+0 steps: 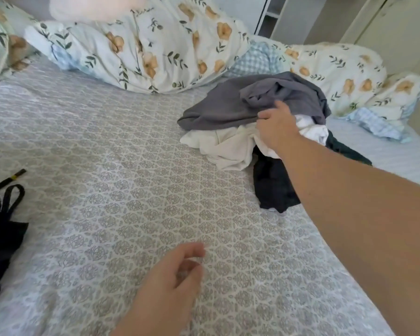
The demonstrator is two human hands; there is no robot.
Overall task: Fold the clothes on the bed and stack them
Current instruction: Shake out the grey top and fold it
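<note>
While the right hand [275,128] reaches out across the bed, its fingers curl over the edge of a soft grey cloth garment [240,105] that lies on top of a messy pile of clothes. The thumb side of the hand touches the grey cloth, and the fingers look bent down into it, so the hand seems to grip it, though the fingertips are hidden in the folds. Under the grey garment sits a crumpled white cloth garment [228,146], and under that a dark navy cloth garment [272,187] spills toward the near side of the bed. The pile is on the far right part of the bed, just beside a puffy white duvet with orange flowers and green leaves [155,49]. The left hand [170,282] hangs low near the front edge, over the bedspread, with its fingers loosely bent and nothing in them. It is well apart from the pile. The bed is covered by a grey and white patterned bedspread [107,166]. At the left edge lies a black fabric thing with 2 thin straps [0,229], flat on the bedspread and far from the pile. Behind the bed stand pale cupboard doors [374,18].
</note>
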